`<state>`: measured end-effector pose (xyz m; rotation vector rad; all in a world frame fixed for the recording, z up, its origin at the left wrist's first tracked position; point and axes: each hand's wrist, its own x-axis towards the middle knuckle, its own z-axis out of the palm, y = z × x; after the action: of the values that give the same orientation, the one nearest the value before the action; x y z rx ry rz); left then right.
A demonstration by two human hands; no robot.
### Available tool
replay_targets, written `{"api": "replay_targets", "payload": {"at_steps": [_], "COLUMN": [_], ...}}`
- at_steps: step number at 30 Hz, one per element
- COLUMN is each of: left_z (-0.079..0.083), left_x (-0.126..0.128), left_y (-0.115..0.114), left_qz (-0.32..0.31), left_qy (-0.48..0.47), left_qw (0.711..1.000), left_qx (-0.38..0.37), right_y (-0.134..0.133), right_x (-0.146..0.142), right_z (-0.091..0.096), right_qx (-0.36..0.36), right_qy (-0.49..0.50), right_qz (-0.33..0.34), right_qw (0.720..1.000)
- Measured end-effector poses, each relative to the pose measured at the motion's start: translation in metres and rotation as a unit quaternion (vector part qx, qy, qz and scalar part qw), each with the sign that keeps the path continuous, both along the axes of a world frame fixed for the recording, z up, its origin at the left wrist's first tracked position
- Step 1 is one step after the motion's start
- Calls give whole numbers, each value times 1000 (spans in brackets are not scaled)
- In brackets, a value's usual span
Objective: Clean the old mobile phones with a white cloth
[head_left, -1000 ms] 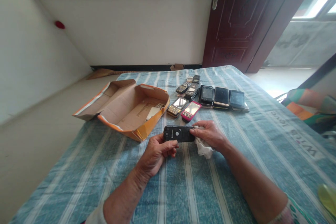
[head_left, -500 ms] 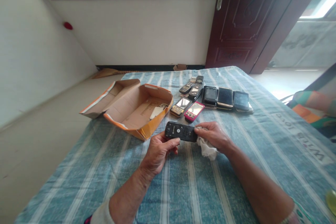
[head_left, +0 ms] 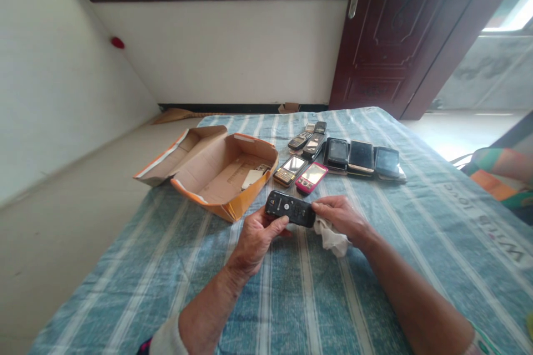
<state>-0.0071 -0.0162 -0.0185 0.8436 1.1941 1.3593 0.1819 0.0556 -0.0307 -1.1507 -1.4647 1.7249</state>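
A black mobile phone (head_left: 290,209) is held level above the cloth, near the middle of the view. My left hand (head_left: 259,238) is closed on its left end, thumb lying on the upper face. At the phone's right end, my right hand (head_left: 339,216) pinches a crumpled white cloth or tissue (head_left: 333,237) against the edge. Just beyond the held phone lie a pink phone (head_left: 311,178) and a black-and-gold phone (head_left: 290,171), both face up. The right fingertips are partly hidden by the cloth.
An open cardboard box (head_left: 204,177) with a white phone (head_left: 253,178) inside stands to the left. Several older phones (head_left: 314,146) and stacked smartphones (head_left: 360,156) lie at the back. Striped blue cloth (head_left: 283,310) covers the surface. A dark red door (head_left: 383,39) stands behind.
The black phone has tilted so more of its broad face shows. Both hands keep their hold. The whole view has shifted slightly.
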Motion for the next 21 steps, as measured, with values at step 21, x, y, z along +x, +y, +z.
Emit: {"api": "replay_targets", "payload": {"at_steps": [21], "left_z": [-4], "left_x": [-7], "left_y": [3], "left_qz": [-61], "left_qy": [-186], "left_qw": [979], "left_qx": [-61], "right_y": [5], "right_x": [-2], "right_z": [-5], "right_qx": [-29], "right_qy": [68], "right_qz": [-107], "right_qw": [991]}}
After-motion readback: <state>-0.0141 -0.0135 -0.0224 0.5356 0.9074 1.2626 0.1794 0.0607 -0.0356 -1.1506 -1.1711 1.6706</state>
